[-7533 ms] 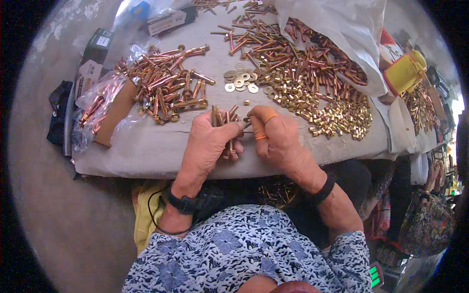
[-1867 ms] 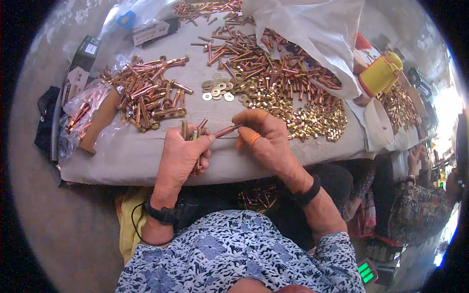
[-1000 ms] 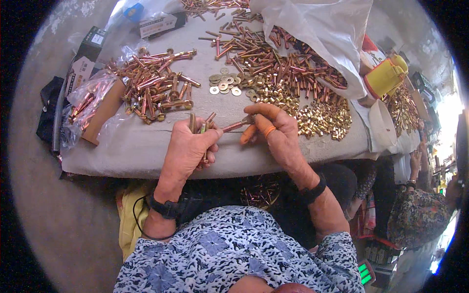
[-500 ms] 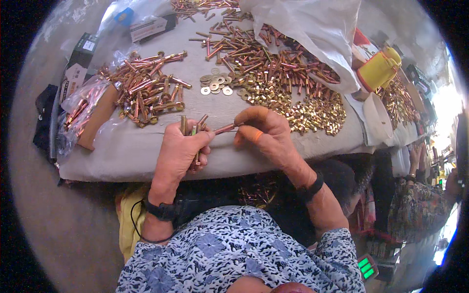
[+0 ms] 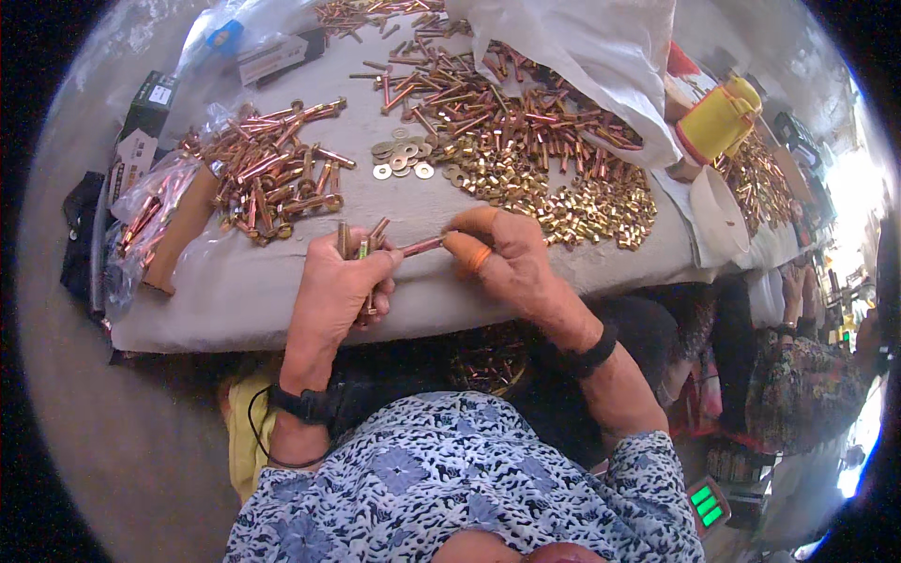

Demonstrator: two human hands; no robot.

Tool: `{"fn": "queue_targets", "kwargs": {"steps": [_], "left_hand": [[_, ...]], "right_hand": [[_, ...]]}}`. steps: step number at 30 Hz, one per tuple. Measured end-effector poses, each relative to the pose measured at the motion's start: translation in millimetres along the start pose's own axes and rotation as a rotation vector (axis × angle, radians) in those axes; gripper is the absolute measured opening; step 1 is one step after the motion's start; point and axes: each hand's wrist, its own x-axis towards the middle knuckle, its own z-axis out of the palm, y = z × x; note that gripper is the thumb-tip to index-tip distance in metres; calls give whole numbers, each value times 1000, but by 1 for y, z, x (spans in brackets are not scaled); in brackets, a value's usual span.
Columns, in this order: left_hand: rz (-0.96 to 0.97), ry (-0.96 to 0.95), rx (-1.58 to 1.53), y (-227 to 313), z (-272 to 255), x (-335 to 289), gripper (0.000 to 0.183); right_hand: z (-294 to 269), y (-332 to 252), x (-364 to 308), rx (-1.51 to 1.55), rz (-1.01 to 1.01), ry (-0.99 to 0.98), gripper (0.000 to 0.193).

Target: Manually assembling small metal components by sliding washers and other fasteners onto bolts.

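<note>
My left hand [image 5: 340,281] is closed around several copper-coloured bolts [image 5: 377,232], which poke out above and below its fingers; a small green mark shows among them. One more bolt [image 5: 419,247] reaches sideways from its thumb and forefinger towards my right hand [image 5: 511,255]. Orange covers sit on the right thumb and forefinger, which pinch the far end of that bolt; whether a small nut is on this end is hidden. Beyond the hands lie a heap of brass-coloured nuts [image 5: 601,214] and a small cluster of flat washers [image 5: 398,158].
Flanged bolts [image 5: 272,169] are piled at the left, beside a cardboard piece [image 5: 183,230] and a plastic bag. More bolts [image 5: 526,122] spill from a white sack [image 5: 582,47]. A yellow container [image 5: 718,120] and white bowl [image 5: 721,211] stand right. Another person's arm [image 5: 793,293] shows far right.
The view has shifted slightly, moving the scene a little left. My right thumb and forefinger have drawn closer together at the bolt's end; the left hand keeps its grip.
</note>
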Motion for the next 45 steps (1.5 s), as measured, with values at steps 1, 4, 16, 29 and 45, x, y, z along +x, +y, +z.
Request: {"fn": "queue_targets", "kwargs": {"steps": [1, 4, 16, 29, 45], "left_hand": [[3, -5, 9, 0, 0, 0, 12], [43, -16, 12, -6, 0, 1, 13], [36, -8, 5, -5, -2, 0, 14], [30, -11, -5, -5, -2, 0, 13], [33, 34, -109, -5, -1, 3, 13]], "right_hand": [[-9, -5, 1, -23, 99, -88, 32], [-10, -7, 0, -34, 197, -150, 30], [-7, -2, -3, -37, 130, -101, 21], [-7, -14, -2, -101, 203, -92, 15], [-27, 8, 5, -93, 256, 340, 15]]}}
